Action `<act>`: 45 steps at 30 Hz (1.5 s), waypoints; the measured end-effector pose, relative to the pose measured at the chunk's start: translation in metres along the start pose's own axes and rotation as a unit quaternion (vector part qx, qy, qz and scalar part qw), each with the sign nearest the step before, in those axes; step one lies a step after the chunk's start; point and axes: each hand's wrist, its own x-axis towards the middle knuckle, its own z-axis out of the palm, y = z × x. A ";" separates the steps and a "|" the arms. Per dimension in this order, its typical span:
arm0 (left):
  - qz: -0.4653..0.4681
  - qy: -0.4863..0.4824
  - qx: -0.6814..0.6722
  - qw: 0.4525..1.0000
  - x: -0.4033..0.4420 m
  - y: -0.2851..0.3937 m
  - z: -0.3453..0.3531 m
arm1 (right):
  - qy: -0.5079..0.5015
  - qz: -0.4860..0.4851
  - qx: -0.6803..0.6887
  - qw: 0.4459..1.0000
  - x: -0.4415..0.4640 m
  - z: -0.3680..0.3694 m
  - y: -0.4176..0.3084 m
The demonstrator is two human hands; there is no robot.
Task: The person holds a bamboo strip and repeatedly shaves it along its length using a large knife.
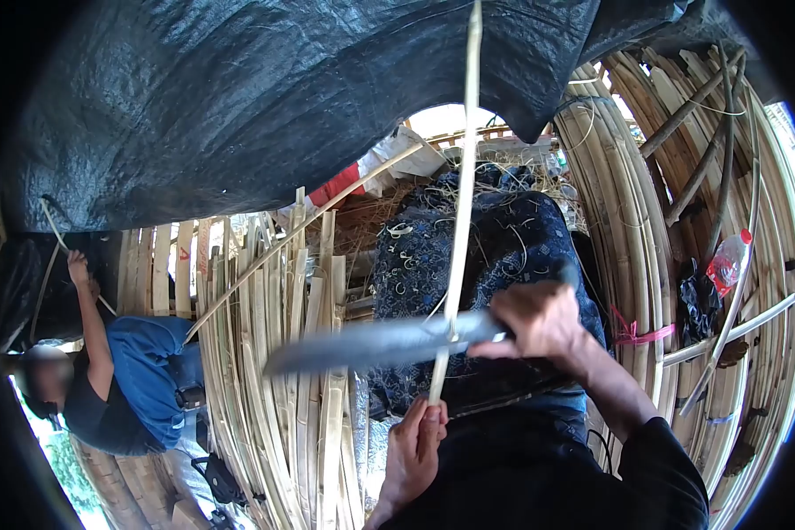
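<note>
A long, pale bamboo strip (467, 159) rises from my left hand (414, 449), whose fingers are closed around its lower end. My right hand (539, 320) grips the handle of a machete (380, 343). Its wide, dark blade points left and crosses the strip a little above my left hand, slightly blurred. Blade and strip appear to touch where they cross. Beneath them, a dark patterned cloth (512, 238) covers my lap area, with thin curled shavings scattered over it.
Bundles of split bamboo stand at left (274, 353) and right (614, 194), the right one tied with pink string (640, 334). Overhead hangs a black tarp (221, 106). A person (124, 380) in a blue garment is at far left, one arm raised. A plastic bottle (729, 263) lies at right.
</note>
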 end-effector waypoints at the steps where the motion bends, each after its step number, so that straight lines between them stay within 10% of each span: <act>1: 0.002 -0.001 0.000 1.000 -0.003 -0.004 -0.003 | -0.003 0.057 -0.025 0.998 0.002 -0.001 0.014; 5: -0.058 0.021 0.031 0.998 -0.030 -0.028 -0.007 | 0.160 0.065 -0.383 0.907 -0.006 0.012 0.099; 7: -0.055 0.008 0.023 0.998 -0.031 -0.039 -0.001 | 0.046 0.297 -0.158 0.941 -0.006 -0.002 0.103; 9: -0.072 0.014 0.004 0.997 -0.027 -0.039 0.004 | 0.039 0.308 -0.109 0.944 -0.015 0.001 0.091; 11: -0.057 -0.015 -0.048 0.997 -0.015 -0.041 0.006 | 0.154 0.164 -0.063 0.972 -0.026 0.017 0.073; 12: -0.044 -0.021 -0.065 0.997 -0.010 -0.036 0.007 | 0.021 0.281 0.042 0.959 -0.023 0.009 0.053; 21: 0.111 0.073 0.100 0.986 0.023 -0.007 0.018 | -0.096 0.104 0.093 0.986 -0.015 0.009 -0.054; 34: 0.097 0.052 0.151 0.982 0.004 0.008 0.006 | 0.001 0.002 -0.027 1.000 -0.006 0.006 0.005; 39: 0.043 0.049 0.101 0.993 -0.031 -0.034 0.005 | 0.042 0.384 -0.145 0.911 0.006 -0.003 0.106; 45: -0.012 0.041 0.105 0.994 -0.009 -0.031 0.004 | 0.097 0.356 0.214 0.904 -0.019 -0.007 0.048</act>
